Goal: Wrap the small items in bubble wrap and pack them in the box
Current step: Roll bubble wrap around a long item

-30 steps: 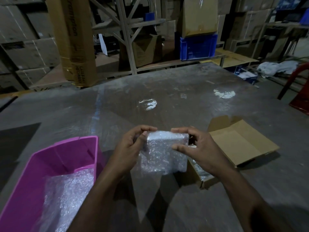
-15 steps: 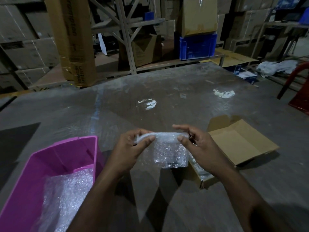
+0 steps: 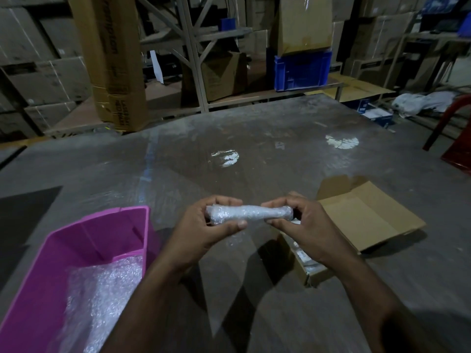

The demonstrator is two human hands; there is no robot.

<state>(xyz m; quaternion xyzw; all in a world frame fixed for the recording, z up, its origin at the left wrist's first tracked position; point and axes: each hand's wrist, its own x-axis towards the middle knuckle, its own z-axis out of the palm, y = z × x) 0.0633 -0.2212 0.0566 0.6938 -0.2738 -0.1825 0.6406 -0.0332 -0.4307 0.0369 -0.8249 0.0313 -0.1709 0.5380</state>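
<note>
A bubble-wrap roll [image 3: 251, 213] lies level in the air between both hands, above the grey table [image 3: 229, 154]. My left hand [image 3: 204, 230] grips its left end, thumb underneath. My right hand [image 3: 303, 222] grips its right end. The item inside the wrap is hidden. An open cardboard box [image 3: 362, 215] lies on the table just right of and below my right hand; wrapped pieces [image 3: 302, 256] show in its near part. A pink bin [image 3: 84, 240] at lower left holds loose bubble wrap [image 3: 107, 296].
Beyond the table's far edge stand metal shelving, stacked cartons, a tall carton [image 3: 109, 62] and a blue crate [image 3: 303, 68]. A red chair [image 3: 456, 138] is at the right edge. Bright light spots reflect on the table's middle.
The hanging sheet of bubble wrap has been rolled up into a tight horizontal roll between both hands. The hands have moved slightly apart along the roll.
</note>
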